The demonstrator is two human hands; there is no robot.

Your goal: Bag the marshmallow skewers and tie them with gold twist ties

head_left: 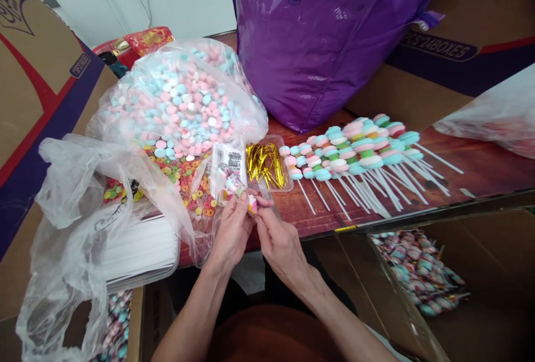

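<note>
My left hand and my right hand meet over the front edge of the table. The fingertips of both are closed on a small wrapped candy that shows pink, white and yellow; the fingers hide much of it. Just beyond my left fingers is a stack of clear printed candy bags. Behind my fingers sits a clear plastic tray holding gold twist ties. To the right, several marshmallow candies on white sticks lie in a slanting row, the sticks pointing toward me.
A big clear bag of pastel marshmallows stands behind ring candies. White sticks fill a tub at left, beside a crumpled plastic bag. A purple bag rises behind. An open carton below right holds wrapped candies.
</note>
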